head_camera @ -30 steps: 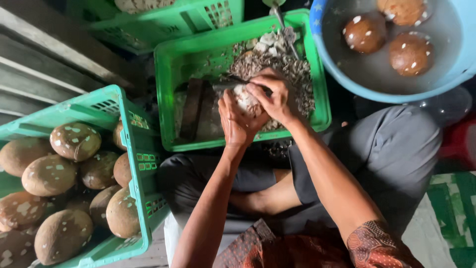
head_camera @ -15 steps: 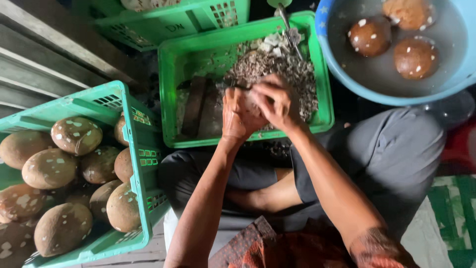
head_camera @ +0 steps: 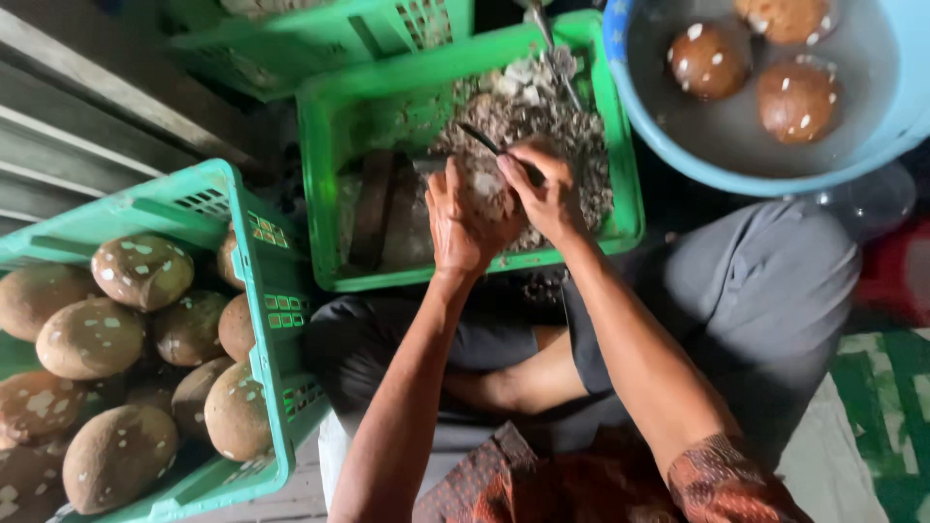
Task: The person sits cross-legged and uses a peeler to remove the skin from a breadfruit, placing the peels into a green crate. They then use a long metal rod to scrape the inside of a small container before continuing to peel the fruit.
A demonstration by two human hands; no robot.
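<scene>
Left hand point(head_camera: 463, 221) cupped round pale coconut kernel point(head_camera: 486, 186) over green crate point(head_camera: 620, 208); right hand point(head_camera: 544, 189) gripping knife point(head_camera: 481, 141). Risk: blade slipping off rounded kernel into left fingers.

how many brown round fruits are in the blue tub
3. One brown round fruit sits at the left of the blue plastic tub, one at the right, and one at the top edge, cut off by the frame; others may be hidden.

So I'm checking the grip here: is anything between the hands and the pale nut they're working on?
Nothing visible. The left hand cups the pale nut directly, and the right hand presses a dark blade against it, over the green crate of shavings.
</scene>
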